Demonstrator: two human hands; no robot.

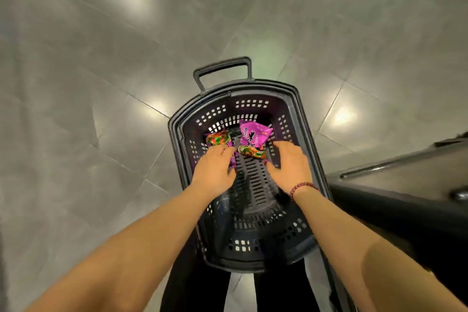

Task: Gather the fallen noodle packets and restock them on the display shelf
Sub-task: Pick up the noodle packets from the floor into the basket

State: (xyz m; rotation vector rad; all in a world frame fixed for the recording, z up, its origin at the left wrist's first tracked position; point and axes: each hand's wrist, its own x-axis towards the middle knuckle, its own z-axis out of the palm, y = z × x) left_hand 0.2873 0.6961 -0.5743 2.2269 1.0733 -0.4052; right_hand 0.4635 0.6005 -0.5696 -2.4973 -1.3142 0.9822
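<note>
A black plastic shopping basket [174, 134] stands on the floor in front of me. Two purple noodle packets lie inside it toward the far end. My left hand [215, 170] reaches into the basket and grips the left packet [219, 138], its fingers curled over the near end. The right packet [254, 138] leans upright against the far wall, and my right hand [291, 162] is right beside it with fingers bent around its lower edge; the hold itself is hidden. A bead bracelet circles my right wrist.
The basket's pull handle [222, 68] sticks out at its far end. Grey glossy floor tiles [101, 83] spread to the left and ahead. A dark low fixture with a metal rail [395, 167] runs along the right. My dark trouser legs are below the basket.
</note>
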